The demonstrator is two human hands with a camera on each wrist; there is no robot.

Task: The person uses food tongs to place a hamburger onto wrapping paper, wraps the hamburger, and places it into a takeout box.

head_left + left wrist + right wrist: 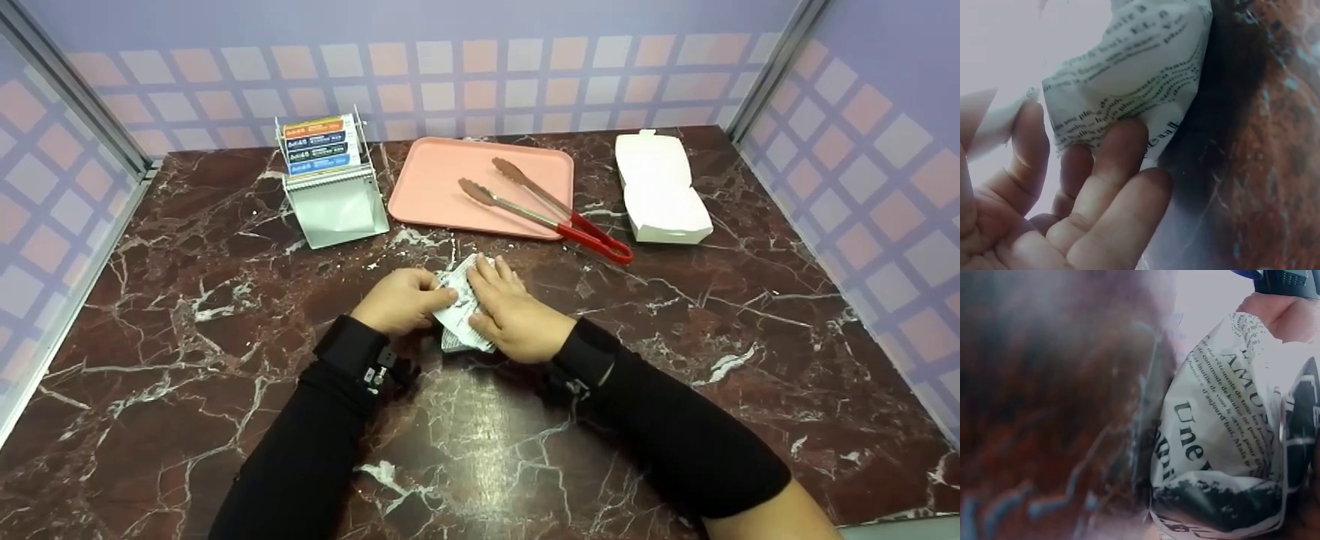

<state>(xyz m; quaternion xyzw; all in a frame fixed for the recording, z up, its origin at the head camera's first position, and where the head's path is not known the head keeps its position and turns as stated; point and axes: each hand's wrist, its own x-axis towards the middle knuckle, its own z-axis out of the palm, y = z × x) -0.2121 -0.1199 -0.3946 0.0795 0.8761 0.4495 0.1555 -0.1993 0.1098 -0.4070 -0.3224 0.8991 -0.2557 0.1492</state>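
A small packet wrapped in newsprint-patterned paper lies on the table between the two hands. Its printed text shows large in the left wrist view on the paper, and the right wrist view shows a bulging side of the wrapping. My left hand pinches the paper's left edge, thumb on top; other fingertips touch the wrapping. Across the packet's right side my right hand rests with fingers extended and the palm low. What the wrapping encloses is hidden.
Behind the packet is a pink tray, with red-handled tongs lying across it and over its front edge. A metal rack with several printed packs stands at left. An unfolded white box sits at right.
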